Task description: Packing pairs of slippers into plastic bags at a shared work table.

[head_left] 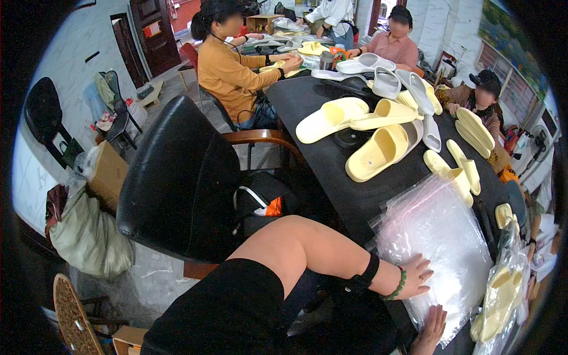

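A stack of clear plastic bags (449,236) with a pink strip along the far edge lies on the black table. My left hand (414,276) rests flat on the bags' near left part, fingers spread, with a green beaded bracelet and a black band on the arm. My right hand (435,325) is at the near edge of the bags, fingers stretched out and nothing in them. Just beyond the bags lie a pair of pale yellow slippers (464,167). To the right, yellow slippers (500,299) sit inside a clear bag.
Yellow and grey slippers (378,155) are heaped farther up the black table (313,160). A black chair (177,183) stands at my left. Several other people sit or stand around the table, one in an orange top (228,71). A full sack (89,242) and cardboard box stand on the floor.
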The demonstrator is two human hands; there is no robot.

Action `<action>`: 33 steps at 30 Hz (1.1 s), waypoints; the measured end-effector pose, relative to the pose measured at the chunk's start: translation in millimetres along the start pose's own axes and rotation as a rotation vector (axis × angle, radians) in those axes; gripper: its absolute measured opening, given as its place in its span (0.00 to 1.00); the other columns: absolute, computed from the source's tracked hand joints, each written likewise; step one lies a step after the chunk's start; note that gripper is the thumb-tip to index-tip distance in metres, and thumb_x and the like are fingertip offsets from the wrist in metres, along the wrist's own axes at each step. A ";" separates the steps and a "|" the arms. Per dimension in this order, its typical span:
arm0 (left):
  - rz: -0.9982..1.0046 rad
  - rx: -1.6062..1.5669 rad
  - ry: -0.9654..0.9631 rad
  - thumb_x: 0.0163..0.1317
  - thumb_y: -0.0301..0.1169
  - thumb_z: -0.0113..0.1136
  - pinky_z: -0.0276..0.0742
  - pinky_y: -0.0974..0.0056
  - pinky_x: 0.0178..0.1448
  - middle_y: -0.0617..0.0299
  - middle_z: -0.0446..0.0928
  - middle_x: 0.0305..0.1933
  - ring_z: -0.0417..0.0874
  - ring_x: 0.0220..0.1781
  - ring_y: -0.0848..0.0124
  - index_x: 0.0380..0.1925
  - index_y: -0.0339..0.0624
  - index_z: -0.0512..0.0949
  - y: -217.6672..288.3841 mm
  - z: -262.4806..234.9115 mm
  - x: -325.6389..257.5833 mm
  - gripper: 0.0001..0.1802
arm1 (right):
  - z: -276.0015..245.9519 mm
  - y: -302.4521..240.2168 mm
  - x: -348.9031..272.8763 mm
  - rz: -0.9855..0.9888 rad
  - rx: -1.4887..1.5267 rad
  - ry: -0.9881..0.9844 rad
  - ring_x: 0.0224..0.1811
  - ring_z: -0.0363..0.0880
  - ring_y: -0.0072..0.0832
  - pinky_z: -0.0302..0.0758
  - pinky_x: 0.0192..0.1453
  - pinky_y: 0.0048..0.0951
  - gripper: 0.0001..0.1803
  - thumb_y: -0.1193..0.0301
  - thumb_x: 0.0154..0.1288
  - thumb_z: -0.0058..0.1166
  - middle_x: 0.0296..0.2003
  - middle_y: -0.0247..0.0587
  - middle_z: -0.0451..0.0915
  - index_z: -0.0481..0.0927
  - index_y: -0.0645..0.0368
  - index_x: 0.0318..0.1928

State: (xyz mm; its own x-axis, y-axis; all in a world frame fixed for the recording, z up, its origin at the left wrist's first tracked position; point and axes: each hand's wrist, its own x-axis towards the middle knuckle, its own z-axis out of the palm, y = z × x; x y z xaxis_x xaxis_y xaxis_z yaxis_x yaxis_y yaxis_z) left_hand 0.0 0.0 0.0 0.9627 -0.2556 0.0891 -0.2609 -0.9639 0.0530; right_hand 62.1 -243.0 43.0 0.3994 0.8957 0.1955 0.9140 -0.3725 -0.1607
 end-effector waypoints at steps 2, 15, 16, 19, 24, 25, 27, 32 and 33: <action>0.020 0.067 0.076 0.69 0.38 0.44 0.50 0.32 0.72 0.42 0.55 0.76 0.53 0.76 0.39 0.70 0.55 0.64 -0.3 3.0 1.0 0.28 | 0.1 0.7 -0.7 0.037 -0.086 0.008 0.71 0.60 0.55 0.57 0.74 0.53 0.23 0.74 0.72 0.41 0.67 0.53 0.67 0.68 0.60 0.66; 0.000 0.096 -0.054 0.69 0.39 0.44 0.51 0.35 0.71 0.45 0.54 0.76 0.53 0.77 0.44 0.72 0.59 0.61 0.2 -15.5 0.8 0.29 | 11.2 26.7 1.2 0.092 0.002 -0.099 0.72 0.57 0.61 0.52 0.76 0.55 0.31 0.77 0.62 0.43 0.69 0.58 0.62 0.65 0.59 0.68; 0.003 0.079 -0.059 0.69 0.40 0.45 0.50 0.35 0.72 0.45 0.53 0.77 0.52 0.78 0.44 0.71 0.60 0.61 0.5 -14.4 0.8 0.29 | 11.5 25.3 -0.3 0.110 -0.044 -0.102 0.72 0.57 0.61 0.54 0.74 0.54 0.31 0.78 0.62 0.41 0.69 0.59 0.63 0.65 0.61 0.68; 0.032 0.017 -0.078 0.69 0.40 0.47 0.48 0.35 0.73 0.46 0.51 0.78 0.49 0.79 0.45 0.71 0.60 0.61 -4.1 -14.6 2.4 0.30 | 11.4 21.5 -3.3 0.133 -0.110 -0.100 0.72 0.57 0.61 0.56 0.73 0.52 0.31 0.78 0.61 0.39 0.68 0.61 0.63 0.65 0.63 0.68; 0.095 -0.013 -0.117 0.67 0.46 0.51 0.41 0.32 0.75 0.44 0.48 0.78 0.46 0.79 0.43 0.70 0.58 0.62 -12.8 -33.6 -12.2 0.32 | 8.5 13.9 -2.2 0.120 -0.122 -0.105 0.73 0.57 0.57 0.55 0.74 0.48 0.33 0.79 0.60 0.42 0.69 0.61 0.62 0.63 0.63 0.69; 0.122 -0.035 -0.175 0.64 0.51 0.53 0.39 0.31 0.75 0.44 0.49 0.78 0.45 0.79 0.42 0.70 0.57 0.62 -11.7 -46.6 -12.8 0.35 | 1.3 6.5 -4.5 0.078 -0.089 -0.096 0.73 0.56 0.58 0.55 0.74 0.50 0.31 0.78 0.65 0.41 0.69 0.60 0.61 0.62 0.61 0.70; 0.151 -0.053 -0.229 0.61 0.57 0.55 0.37 0.30 0.75 0.44 0.49 0.78 0.44 0.79 0.41 0.70 0.56 0.63 -10.1 -53.8 -12.5 0.39 | -8.8 -5.5 -3.7 0.037 -0.059 -0.083 0.73 0.55 0.59 0.56 0.73 0.53 0.28 0.77 0.71 0.39 0.69 0.60 0.61 0.61 0.59 0.71; 0.098 -0.103 0.361 0.54 0.67 0.56 0.34 0.28 0.75 0.48 0.52 0.77 0.42 0.79 0.41 0.66 0.54 0.70 -3.6 -10.8 19.5 0.44 | -11.1 -9.4 -3.6 0.065 -0.022 -0.162 0.75 0.48 0.59 0.51 0.74 0.54 0.33 0.79 0.68 0.38 0.72 0.61 0.53 0.55 0.58 0.74; 0.096 -0.104 0.361 0.54 0.67 0.56 0.34 0.28 0.75 0.48 0.52 0.77 0.42 0.79 0.41 0.66 0.54 0.70 -8.1 -3.1 19.5 0.44 | -12.6 -11.4 -3.8 0.064 -0.021 -0.164 0.75 0.48 0.59 0.51 0.74 0.54 0.33 0.79 0.68 0.38 0.72 0.61 0.53 0.55 0.58 0.74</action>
State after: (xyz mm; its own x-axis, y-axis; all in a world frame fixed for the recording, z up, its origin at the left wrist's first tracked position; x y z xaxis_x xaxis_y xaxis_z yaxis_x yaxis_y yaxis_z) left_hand 20.7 3.0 4.4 0.8510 -0.2841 0.4416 -0.3724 -0.9195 0.1261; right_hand 51.1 -245.2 56.3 0.4416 0.8969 0.0251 0.8890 -0.4336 -0.1474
